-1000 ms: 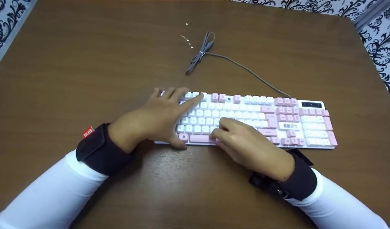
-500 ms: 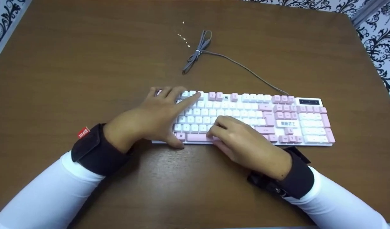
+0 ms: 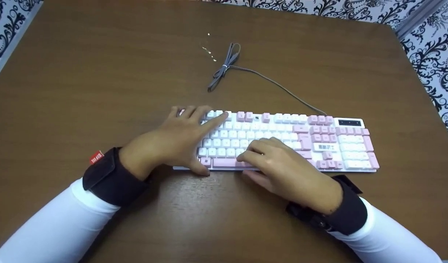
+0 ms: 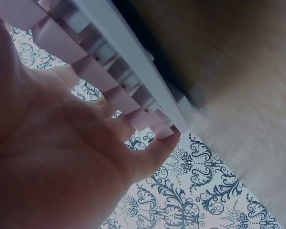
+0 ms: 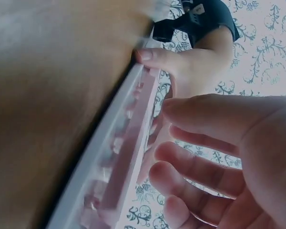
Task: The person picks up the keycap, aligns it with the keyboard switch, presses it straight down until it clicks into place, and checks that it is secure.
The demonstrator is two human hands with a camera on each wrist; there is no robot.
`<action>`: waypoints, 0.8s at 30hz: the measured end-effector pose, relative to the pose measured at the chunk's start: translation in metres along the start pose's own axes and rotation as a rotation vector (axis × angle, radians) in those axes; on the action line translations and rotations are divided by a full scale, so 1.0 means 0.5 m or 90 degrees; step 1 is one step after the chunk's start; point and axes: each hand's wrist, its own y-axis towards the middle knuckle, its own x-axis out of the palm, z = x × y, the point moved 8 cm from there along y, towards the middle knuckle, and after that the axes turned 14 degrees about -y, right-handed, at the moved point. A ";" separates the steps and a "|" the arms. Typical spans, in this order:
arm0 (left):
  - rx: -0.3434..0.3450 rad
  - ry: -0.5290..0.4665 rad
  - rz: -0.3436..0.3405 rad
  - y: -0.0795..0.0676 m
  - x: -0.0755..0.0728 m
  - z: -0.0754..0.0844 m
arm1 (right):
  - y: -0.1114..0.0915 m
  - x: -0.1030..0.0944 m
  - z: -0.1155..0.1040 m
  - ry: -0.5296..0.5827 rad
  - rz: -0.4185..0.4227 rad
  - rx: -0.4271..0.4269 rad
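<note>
A white-and-pink keyboard (image 3: 322, 146) lies on the brown table. My left hand (image 3: 176, 138) spans its left end in the head view, thumb at the near edge and fingers reaching over the far edge. The left wrist view shows a fingertip (image 4: 170, 138) bent against the keyboard's end. My right hand (image 3: 282, 168) hovers over the near middle with loosely bent fingers, the index fingertip right at the pink space bar (image 3: 225, 163). Its thumb sits just off the near edge. Nothing shows between the fingers in the right wrist view (image 5: 195, 162).
A grey cable (image 3: 275, 84) runs from the keyboard's back edge to a tied bundle (image 3: 224, 67). Several small pale marks (image 3: 209, 53) show beside the bundle. Black-and-white patterned surfaces (image 3: 433, 65) border the table.
My right hand has loosened, its thumb moving away from the index finger and off the keyboard's near edge. The left hand has kept its place. The head view has shifted slightly.
</note>
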 end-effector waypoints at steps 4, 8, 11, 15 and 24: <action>0.009 -0.003 0.001 0.007 0.002 0.003 | -0.004 -0.006 0.016 -0.030 0.017 0.008; 0.018 -0.004 0.002 0.011 0.002 0.002 | -0.007 -0.011 0.030 -0.032 0.034 0.013; 0.021 0.001 0.000 0.014 0.002 -0.001 | -0.007 -0.012 0.042 -0.038 0.033 0.026; 0.017 0.004 -0.003 0.014 0.006 -0.009 | -0.005 -0.007 0.057 -0.062 0.022 0.046; 0.025 -0.016 0.015 -0.012 0.020 -0.015 | 0.007 0.020 0.074 -0.059 0.030 0.061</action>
